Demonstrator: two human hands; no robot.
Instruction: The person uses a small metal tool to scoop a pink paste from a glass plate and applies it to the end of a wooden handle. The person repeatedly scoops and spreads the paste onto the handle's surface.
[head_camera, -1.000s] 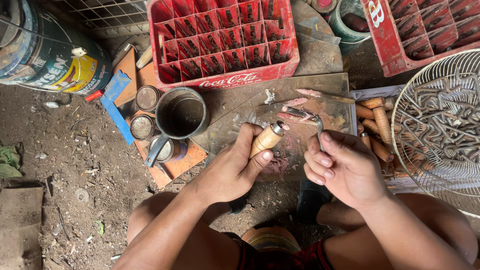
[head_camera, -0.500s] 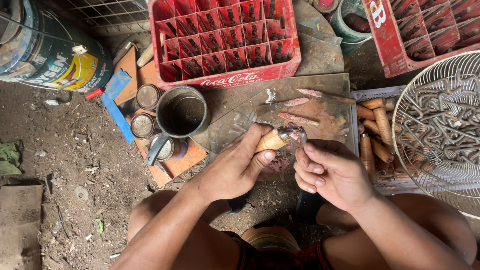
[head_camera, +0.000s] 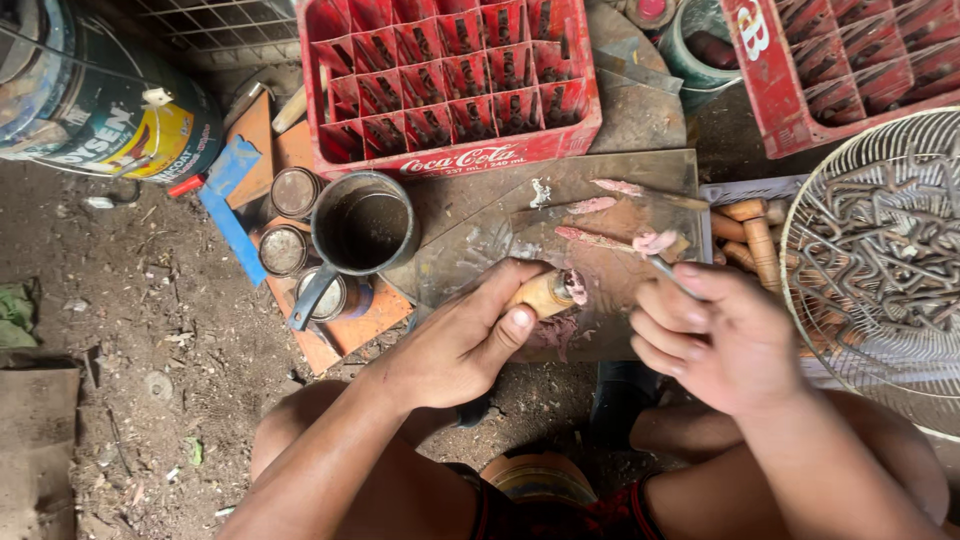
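In my left hand (head_camera: 455, 345) I held a smooth wooden handle (head_camera: 540, 293) tipped with wet pink putty (head_camera: 575, 286); beneath it lay a scuffed, perhaps glass, sheet (head_camera: 500, 250), beside a dull metal cup (head_camera: 365, 230).

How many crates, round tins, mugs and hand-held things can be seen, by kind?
Red crates: 2
Round tins: 3
Mug: 1
Wooden handle in left hand: 1
Metal tool in right hand: 1
Total: 8

Soft, even daylight; sharp focus, slight edge distortion.
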